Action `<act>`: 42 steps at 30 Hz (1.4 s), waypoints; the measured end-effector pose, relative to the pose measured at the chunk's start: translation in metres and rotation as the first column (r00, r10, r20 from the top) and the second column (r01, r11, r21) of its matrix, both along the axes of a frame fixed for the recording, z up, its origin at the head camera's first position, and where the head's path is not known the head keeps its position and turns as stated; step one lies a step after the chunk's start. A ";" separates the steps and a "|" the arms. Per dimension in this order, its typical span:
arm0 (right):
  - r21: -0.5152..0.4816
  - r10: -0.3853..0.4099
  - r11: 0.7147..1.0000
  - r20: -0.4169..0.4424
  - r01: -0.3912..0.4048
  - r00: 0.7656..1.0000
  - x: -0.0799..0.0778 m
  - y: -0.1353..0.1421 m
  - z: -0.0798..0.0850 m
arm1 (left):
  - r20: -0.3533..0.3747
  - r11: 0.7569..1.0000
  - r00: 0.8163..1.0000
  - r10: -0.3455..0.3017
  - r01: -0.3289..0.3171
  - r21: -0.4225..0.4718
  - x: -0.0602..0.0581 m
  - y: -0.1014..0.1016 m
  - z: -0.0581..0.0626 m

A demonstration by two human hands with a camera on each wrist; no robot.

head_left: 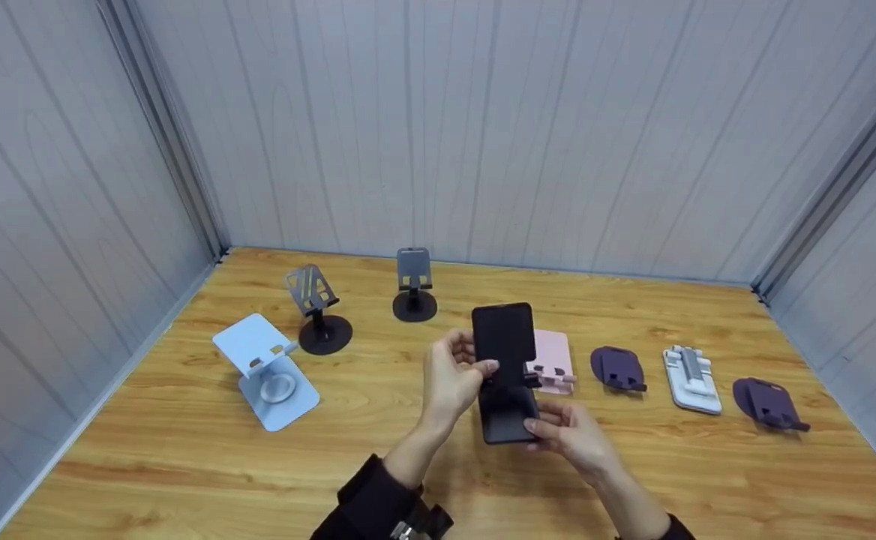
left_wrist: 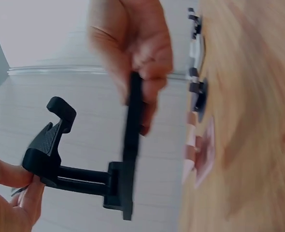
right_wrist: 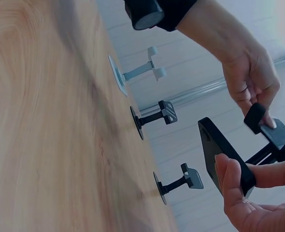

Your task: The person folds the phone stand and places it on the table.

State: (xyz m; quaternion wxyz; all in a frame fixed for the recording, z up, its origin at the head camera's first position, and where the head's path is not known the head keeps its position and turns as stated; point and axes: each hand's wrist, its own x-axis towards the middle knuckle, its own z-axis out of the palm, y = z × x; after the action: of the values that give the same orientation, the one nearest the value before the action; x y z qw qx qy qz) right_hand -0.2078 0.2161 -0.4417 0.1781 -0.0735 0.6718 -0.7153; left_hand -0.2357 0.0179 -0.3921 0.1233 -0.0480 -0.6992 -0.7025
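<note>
A black folding phone stand (head_left: 504,330) is held up off the table between both hands, opened out with its arm joining plate and base. My left hand (head_left: 449,381) pinches it at the upper plate, thumb on the front. The right hand (head_left: 569,439) grips the flat base (head_left: 508,416) by its lower right corner, thumb on top. From the left wrist view, the left fingers (left_wrist: 17,186) hold the hinge end while the right hand (left_wrist: 140,48) holds the base edge-on. In the right wrist view, right-hand fingers (right_wrist: 232,179) wrap the base's edge.
To the left stand a light blue phone stand (head_left: 277,386) and two dark round-based stands, one slotted (head_left: 325,334), one plain (head_left: 414,306). A pink stand (head_left: 554,351) sits partly behind the black one. Further right lie two purple stands (head_left: 618,367) and a white folded stand (head_left: 693,379).
</note>
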 end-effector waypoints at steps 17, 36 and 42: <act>-0.075 0.041 0.996 -0.003 -0.041 0.999 0.011 -0.004 0.009 | -0.387 0.962 0.912 0.133 -0.213 -0.172 -0.014 0.005 -0.027; -0.126 0.021 0.992 0.041 -0.016 0.999 0.013 -0.001 0.012 | -0.410 0.886 0.912 0.005 -0.194 -0.420 -0.006 -0.004 0.000; -0.117 0.018 0.993 0.026 -0.015 0.999 0.013 0.000 0.013 | -0.493 0.832 0.869 -0.038 -0.246 -0.498 -0.006 -0.012 0.028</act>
State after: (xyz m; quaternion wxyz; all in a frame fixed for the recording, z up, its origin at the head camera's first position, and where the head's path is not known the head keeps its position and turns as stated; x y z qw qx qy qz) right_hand -0.1952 0.2156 -0.4286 0.1886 -0.0797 0.6256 -0.7528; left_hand -0.2416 0.0062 -0.3638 0.3143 -0.2155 -0.8178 -0.4313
